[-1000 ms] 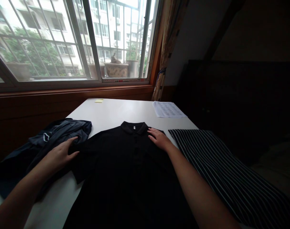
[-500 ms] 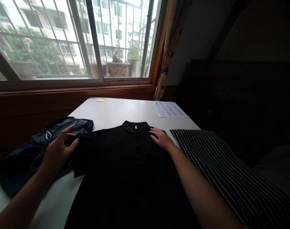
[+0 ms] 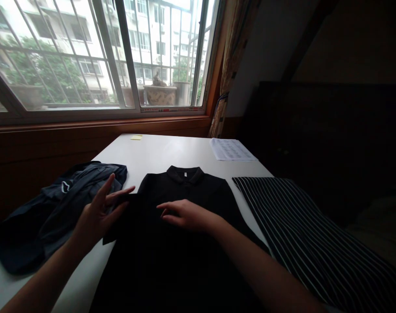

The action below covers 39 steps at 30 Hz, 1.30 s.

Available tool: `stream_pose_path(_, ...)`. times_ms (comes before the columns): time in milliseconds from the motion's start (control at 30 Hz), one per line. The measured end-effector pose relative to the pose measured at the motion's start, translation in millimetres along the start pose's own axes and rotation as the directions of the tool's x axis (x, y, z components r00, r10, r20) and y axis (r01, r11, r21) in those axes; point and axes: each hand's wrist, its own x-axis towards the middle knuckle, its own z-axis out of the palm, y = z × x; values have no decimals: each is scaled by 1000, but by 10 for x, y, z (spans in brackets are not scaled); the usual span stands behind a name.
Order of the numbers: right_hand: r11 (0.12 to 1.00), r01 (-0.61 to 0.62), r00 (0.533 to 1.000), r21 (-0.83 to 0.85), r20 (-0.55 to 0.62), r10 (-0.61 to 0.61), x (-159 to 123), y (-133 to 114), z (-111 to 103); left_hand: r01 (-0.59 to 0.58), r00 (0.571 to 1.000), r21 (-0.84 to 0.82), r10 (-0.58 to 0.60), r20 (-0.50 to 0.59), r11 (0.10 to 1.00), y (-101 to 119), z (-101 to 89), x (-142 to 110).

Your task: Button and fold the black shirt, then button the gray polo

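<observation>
A black polo shirt (image 3: 184, 243) lies on the white table with its collar (image 3: 185, 174) away from me and a small white label at the neck. My left hand (image 3: 101, 208) pinches the shirt's left sleeve between thumb and fingers, lifting that cloth a little, with the index finger pointing up. Over the chest, just below the collar, is my right hand (image 3: 184, 214), palm down with its fingers loosely stretched; whether it touches the fabric I cannot tell. On the shirt's right side no sleeve shows.
Dark crumpled clothes (image 3: 54, 213) lie at the left. At the right is a black-and-white striped cloth (image 3: 302, 221). Printed papers (image 3: 232, 150) and a yellow sticky note (image 3: 136, 137) sit toward the table's (image 3: 171, 150) far edge, below a barred window (image 3: 165, 56).
My left hand has moved right, carrying the pinched sleeve inward, so the left shoulder edge is now drawn in. My right hand has left the right shoulder for the middle of the chest.
</observation>
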Motion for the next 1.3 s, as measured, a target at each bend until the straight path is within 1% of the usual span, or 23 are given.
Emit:
stream_pose_path(33, 992, -56, 998, 116, 24, 54, 20, -16, 97, -61, 996, -74, 66, 66, 995, 6, 56, -25)
stream_pose_path(67, 964, -126, 992, 232, 49, 118, 35, -11, 179, -113, 982, -142, 133, 137, 983, 14, 109, -51)
stream_pose_path(133, 861, -253, 967, 441, 86, 240, 57, 39, 297, -173, 929, -254, 243, 279, 952, 39, 187, -101)
stream_pose_path(200, 749, -308, 944, 586, 90, 318, 78, 100, 359, -182, 879, -314, 297, 372, 932, 73, 213, -137)
stream_pose_path(233, 709, -315, 935, 631, 79, 345, 87, 124, 375, -188, 868, -317, 308, 389, 930, 87, 206, -147)
stream_pose_path(267, 684, -316, 928, 657, 66, 366, 95, 140, 385, -199, 868, -306, 312, 386, 931, 96, 189, -152)
stream_pose_path(300, 675, -317, 923, 666, 55, 380, 100, 147, 392, -214, 877, -285, 312, 366, 934, 98, 164, -150)
stream_pose_path(333, 683, -319, 922, 657, 47, 385, 103, 147, 398, -230, 889, -256, 309, 337, 939, 91, 135, -143)
stream_pose_path(433, 753, -312, 928, 579, 15, 373, 102, 129, 422, -275, 914, -142, 305, 268, 951, 23, 40, -97)
stream_pose_path(500, 781, -291, 924, 553, -50, 380, 100, 128, 434, -300, 915, -55, 303, 265, 952, -39, -24, -51)
stream_pose_path(567, 780, -255, 901, 571, -152, 406, 103, 149, 430, -309, 907, 21, 288, 306, 951, -94, -85, 0)
stream_pose_path(633, 766, -207, 866, 608, -251, 433, 110, 187, 404, -303, 884, 67, 254, 392, 951, -133, -133, 40)
stream_pose_path(667, 756, -190, 848, 627, -284, 448, 112, 208, 385, -297, 863, 76, 233, 448, 952, -147, -147, 52)
stream_pose_path(700, 743, -181, 832, 645, -302, 465, 113, 226, 364, -287, 839, 78, 211, 502, 955, -159, -151, 57)
stream_pose_path(767, 719, -205, 810, 664, -297, 505, 109, 252, 317, -256, 788, 67, 168, 593, 964, -175, -131, 45)
stream_pose_path(800, 713, -240, 806, 659, -274, 524, 102, 256, 293, -239, 765, 60, 150, 627, 969, -177, -108, 29)
stream_pose_path(867, 732, -331, 817, 596, -208, 538, 81, 249, 246, -214, 731, 54, 123, 671, 975, -168, -47, -10)
stream_pose_path(933, 791, -412, 837, 453, -155, 525, 55, 229, 200, -202, 711, 66, 99, 696, 977, -137, 13, -48)
stream_pose_path(967, 821, -434, 846, 372, -144, 513, 45, 218, 177, -200, 705, 76, 89, 704, 977, -115, 36, -64)
stream_pose_path(1033, 867, -447, 858, 221, -169, 486, 40, 200, 131, -197, 695, 96, 70, 715, 976, -71, 63, -87)
stream_pose_path(1133, 899, -436, 867, 34, -252, 430, 104, 201, 47, -198, 687, 109, 59, 724, 974, -37, 57, -104)
stream_pose_path(1200, 892, -448, 860, -64, -304, 410, 208, 229, -20, -197, 684, 107, 58, 728, 975, -46, 41, -109)
stream_pose_path(1300, 870, -479, 841, -121, -348, 415, 449, 313, -118, -190, 678, 98, 58, 733, 977, -89, 26, -117)
